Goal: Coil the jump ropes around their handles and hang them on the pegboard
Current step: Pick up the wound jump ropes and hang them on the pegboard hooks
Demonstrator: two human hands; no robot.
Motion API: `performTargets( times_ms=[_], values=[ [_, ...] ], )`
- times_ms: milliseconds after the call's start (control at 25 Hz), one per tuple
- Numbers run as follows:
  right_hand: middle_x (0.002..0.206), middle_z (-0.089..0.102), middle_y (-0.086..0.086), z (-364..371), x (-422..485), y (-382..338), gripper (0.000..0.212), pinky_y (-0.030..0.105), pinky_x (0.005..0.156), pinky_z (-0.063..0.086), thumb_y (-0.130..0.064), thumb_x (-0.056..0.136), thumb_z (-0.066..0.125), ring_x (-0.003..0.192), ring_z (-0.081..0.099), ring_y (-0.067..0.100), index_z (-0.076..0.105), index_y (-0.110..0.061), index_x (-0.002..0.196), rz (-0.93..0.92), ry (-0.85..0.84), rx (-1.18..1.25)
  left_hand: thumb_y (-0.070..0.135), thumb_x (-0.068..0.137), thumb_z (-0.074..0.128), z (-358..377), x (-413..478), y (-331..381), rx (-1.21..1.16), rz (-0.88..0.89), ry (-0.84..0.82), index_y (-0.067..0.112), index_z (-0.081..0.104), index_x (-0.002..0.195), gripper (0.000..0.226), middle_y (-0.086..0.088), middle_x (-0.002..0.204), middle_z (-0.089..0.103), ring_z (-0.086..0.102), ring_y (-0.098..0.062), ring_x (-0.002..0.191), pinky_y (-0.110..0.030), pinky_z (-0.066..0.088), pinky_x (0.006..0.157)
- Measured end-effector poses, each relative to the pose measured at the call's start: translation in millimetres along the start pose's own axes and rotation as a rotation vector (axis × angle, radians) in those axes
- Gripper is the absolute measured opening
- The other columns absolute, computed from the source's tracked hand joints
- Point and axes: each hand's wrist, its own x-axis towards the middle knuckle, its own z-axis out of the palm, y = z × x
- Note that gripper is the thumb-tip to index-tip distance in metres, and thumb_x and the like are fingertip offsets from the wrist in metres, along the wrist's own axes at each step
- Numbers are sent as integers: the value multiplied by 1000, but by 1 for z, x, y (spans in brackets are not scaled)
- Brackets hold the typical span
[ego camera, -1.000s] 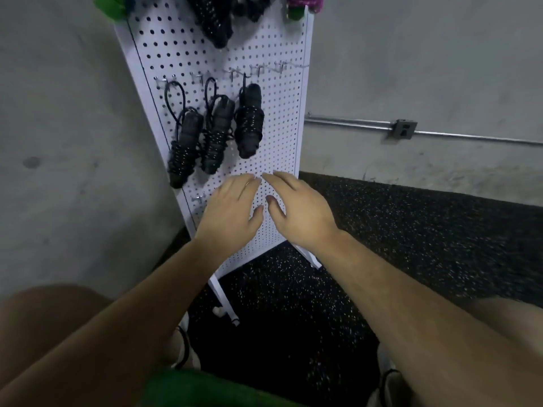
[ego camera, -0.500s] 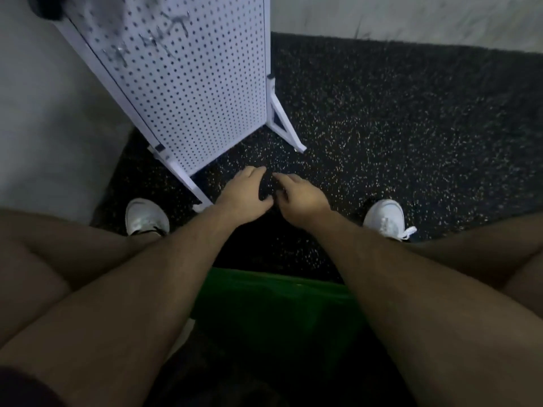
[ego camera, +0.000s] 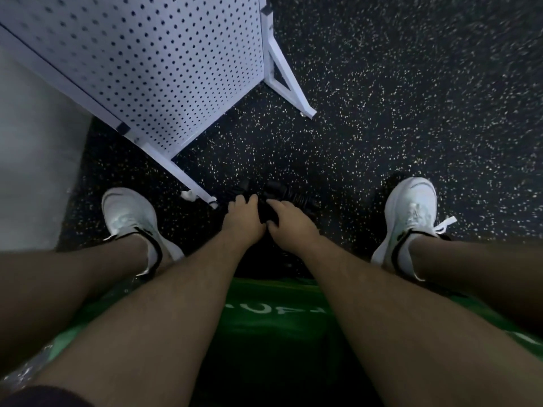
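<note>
Black jump rope (ego camera: pixel 289 195) under left hand (ego camera: pixel 244 223), right hand (ego camera: pixel 291 224), grips unclear, pegboard foot (ego camera: pixel 188 180) beside

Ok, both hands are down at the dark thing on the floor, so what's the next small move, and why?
Probably close both hands on the black jump rope and lift it. The left hand and right hand touch it where it lies on the floor below the pegboard, but no firm grip is visible.

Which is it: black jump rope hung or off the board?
Off: the jump rope lies on the floor mat by the pegboard, left hand and right hand on it. Coiled or loose: cannot tell, too dark.
</note>
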Motion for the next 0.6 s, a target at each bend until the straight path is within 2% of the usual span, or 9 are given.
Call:
performTargets(
  times_ms=[120,280,440,520,600],
  values=[
    [154,41,5,1,13,-1,59,38,111,40,-23,100,50,137,43,22,31,-19,156,20,-12,70,25,97,59,5,12,6,72,-17,30,14,22,156,70,-18,149,26,34,-37,132,-41,42,101],
    [146,50,5,-4,18,3,54,35,107,42,-18,100,49,131,50,22,38,-17,153,43,22,91,32,91,67,13,18,7,102,-6,79,14,38,139,58,-15,138,33,39,-33,124,-38,44,95],
    [143,53,3,-10,12,7,52,34,104,43,-16,99,49,128,52,22,40,-19,151,40,11,105,24,89,66,12,16,10,-113,10,53,18,42,123,42,-13,127,44,47,-31,114,-39,47,84],
    [143,54,2,-15,5,5,52,33,104,43,-15,99,50,128,53,21,42,-21,150,29,20,134,23,85,68,2,8,10,-217,81,53,20,44,109,34,-8,114,54,54,-26,101,-38,48,75],
    [141,56,0,-23,-1,2,55,33,101,46,-15,96,52,125,55,20,42,-25,150,12,43,174,23,82,70,-17,-3,9,-322,140,100,20,47,103,31,-4,104,57,58,-21,90,-38,51,70]
  ],
)
